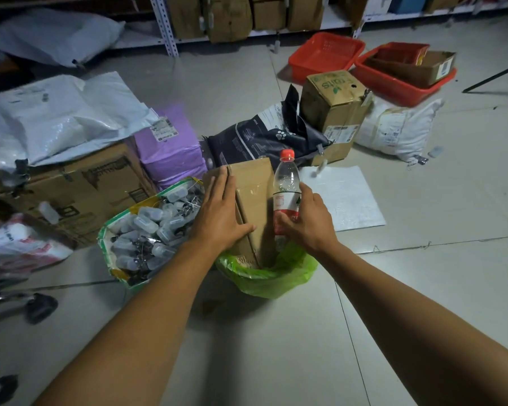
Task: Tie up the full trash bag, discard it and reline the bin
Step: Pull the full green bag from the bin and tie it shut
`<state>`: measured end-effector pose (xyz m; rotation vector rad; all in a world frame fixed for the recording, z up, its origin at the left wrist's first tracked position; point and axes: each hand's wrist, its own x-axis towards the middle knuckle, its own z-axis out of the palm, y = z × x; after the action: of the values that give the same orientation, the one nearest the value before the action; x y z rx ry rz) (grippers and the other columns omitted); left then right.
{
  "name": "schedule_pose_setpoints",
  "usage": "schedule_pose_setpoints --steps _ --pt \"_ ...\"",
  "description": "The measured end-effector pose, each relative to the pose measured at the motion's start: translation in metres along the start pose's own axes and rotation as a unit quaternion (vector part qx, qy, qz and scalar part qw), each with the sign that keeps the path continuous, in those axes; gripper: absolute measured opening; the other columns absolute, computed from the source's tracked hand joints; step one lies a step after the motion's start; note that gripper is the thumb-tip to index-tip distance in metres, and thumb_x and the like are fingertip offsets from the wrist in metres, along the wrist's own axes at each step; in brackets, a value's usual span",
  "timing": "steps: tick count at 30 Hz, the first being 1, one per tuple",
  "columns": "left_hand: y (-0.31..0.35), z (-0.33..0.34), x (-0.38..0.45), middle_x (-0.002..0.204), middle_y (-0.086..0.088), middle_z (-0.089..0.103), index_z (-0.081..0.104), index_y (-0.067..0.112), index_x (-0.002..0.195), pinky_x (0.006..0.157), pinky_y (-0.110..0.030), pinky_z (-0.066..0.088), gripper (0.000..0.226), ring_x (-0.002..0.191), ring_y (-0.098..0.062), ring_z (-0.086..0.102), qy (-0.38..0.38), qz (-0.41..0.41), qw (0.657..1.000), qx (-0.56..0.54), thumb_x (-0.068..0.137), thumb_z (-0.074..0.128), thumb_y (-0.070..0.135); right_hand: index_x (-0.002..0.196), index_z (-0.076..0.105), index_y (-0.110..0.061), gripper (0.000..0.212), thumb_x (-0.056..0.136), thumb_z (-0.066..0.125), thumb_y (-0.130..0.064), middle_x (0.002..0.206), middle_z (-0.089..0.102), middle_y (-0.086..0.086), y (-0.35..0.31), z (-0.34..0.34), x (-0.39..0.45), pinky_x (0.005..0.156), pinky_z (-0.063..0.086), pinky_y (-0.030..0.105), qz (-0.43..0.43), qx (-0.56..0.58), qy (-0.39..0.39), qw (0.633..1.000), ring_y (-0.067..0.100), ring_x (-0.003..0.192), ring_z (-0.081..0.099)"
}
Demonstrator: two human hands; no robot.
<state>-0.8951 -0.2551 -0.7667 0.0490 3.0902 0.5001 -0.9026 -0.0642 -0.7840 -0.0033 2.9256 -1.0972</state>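
Green trash bag on floor, overstuffed. Left hand flat, fingers apart, on cardboard box; right hand clamped round plastic bottle. Could topple or rip bag when shoved.

A pale tiled floor carries a bin lined with a green trash bag, a woven sack of small grey containers just left of it, a flat white sheet, cardboard boxes, a purple parcel, a white sack, and two red baskets.
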Motion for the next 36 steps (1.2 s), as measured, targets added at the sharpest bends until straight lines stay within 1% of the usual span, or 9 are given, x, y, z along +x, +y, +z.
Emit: schedule_pose_setpoints --steps 5,9,13,16,19,22,25,30,36 --pt "-0.001 0.004 -0.001 0.164 -0.001 -0.012 -0.001 0.012 0.155 0.12 -0.041 0.006 0.123 0.151 -0.025 -0.005 0.004 0.007 1.0 0.006 0.07 0.081 0.047 0.137 0.034 -0.012 0.075 0.079 0.076 -0.033 0.124 0.053 0.014 0.006 0.005 -0.003 0.091 0.046 0.038 -0.014 -0.005 0.012 1.0 0.029 0.111 0.053" --pt "-0.001 0.009 -0.005 0.164 -0.001 -0.011 -0.001 0.012 0.155 0.12 -0.039 0.006 0.122 0.151 -0.026 -0.003 0.012 0.01 1.0 -0.001 0.07 0.081 0.046 0.134 0.036 -0.014 0.074 0.078 0.073 -0.045 0.121 0.055 0.012 0.009 0.012 -0.011 0.086 0.05 0.045 -0.024 -0.061 0.051 0.997 0.03 0.108 0.053" --pt "0.003 0.006 -0.007 0.164 0.0 -0.01 -0.001 0.014 0.155 0.121 -0.043 0.012 0.12 0.151 -0.026 -0.002 0.002 0.001 1.0 -0.01 0.072 0.081 0.043 0.136 0.034 -0.017 0.074 0.079 0.072 -0.046 0.125 0.054 0.01 0.006 0.011 -0.013 0.088 0.051 0.046 -0.01 -0.046 0.042 0.998 0.029 0.111 0.052" --pt "0.005 -0.002 -0.008 0.164 -0.003 -0.001 0.008 0.015 0.155 0.118 -0.05 0.025 0.098 0.15 -0.029 0.01 0.014 0.005 1.0 -0.015 0.083 0.072 0.035 0.142 0.031 -0.019 0.069 0.087 0.062 -0.047 0.127 0.054 0.012 0.006 0.006 -0.013 0.092 0.048 0.046 -0.012 -0.046 0.04 0.998 0.031 0.115 0.051" --pt "0.002 -0.009 -0.012 0.159 -0.007 0.023 0.027 0.016 0.15 0.107 -0.049 0.041 0.069 0.141 -0.03 0.033 0.052 0.02 0.998 -0.018 0.091 0.06 0.027 0.143 0.035 -0.019 0.051 0.098 0.044 -0.041 0.125 0.056 0.017 0.01 -0.004 -0.011 0.093 0.045 0.046 -0.029 -0.046 0.046 0.997 0.033 0.113 0.051" --pt "-0.008 -0.012 -0.017 0.128 -0.007 0.057 0.056 0.014 0.126 0.084 -0.04 0.048 0.036 0.113 -0.029 0.057 0.11 0.028 0.994 0.001 0.093 0.054 0.025 0.137 0.046 -0.015 0.042 0.097 0.045 -0.027 0.125 0.058 0.018 0.018 -0.012 -0.006 0.092 0.048 0.046 -0.023 -0.032 0.062 0.997 0.033 0.111 0.054" --pt "-0.021 -0.009 -0.017 0.112 -0.009 0.065 0.064 0.013 0.112 0.077 -0.04 0.051 0.024 0.099 -0.03 0.061 0.127 -0.004 0.992 0.002 0.092 0.053 0.021 0.129 0.053 -0.009 0.041 0.09 0.045 -0.017 0.122 0.061 0.019 0.028 -0.015 -0.002 0.088 0.05 0.043 0.029 -0.032 0.055 0.998 0.035 0.107 0.058" --pt "-0.046 0.008 -0.015 0.109 -0.012 0.068 0.068 0.013 0.103 0.078 -0.038 0.048 0.021 0.098 -0.034 0.062 0.094 -0.088 0.992 -0.022 0.09 0.053 0.01 0.126 0.056 -0.005 0.037 0.093 0.045 -0.018 0.129 0.06 0.018 0.044 -0.014 -0.002 0.095 0.044 0.039 0.123 -0.027 -0.022 0.992 0.036 0.118 0.054" --pt "-0.061 0.019 -0.018 0.079 -0.015 0.059 0.055 0.01 0.069 0.067 -0.037 0.041 0.025 0.089 -0.039 0.06 -0.055 -0.175 0.98 -0.08 0.092 0.045 0.015 0.114 0.064 -0.01 0.035 0.089 0.046 -0.026 0.117 0.064 0.014 0.043 -0.008 0.004 0.095 0.05 0.046 0.188 0.086 -0.054 0.977 0.034 0.108 0.058"
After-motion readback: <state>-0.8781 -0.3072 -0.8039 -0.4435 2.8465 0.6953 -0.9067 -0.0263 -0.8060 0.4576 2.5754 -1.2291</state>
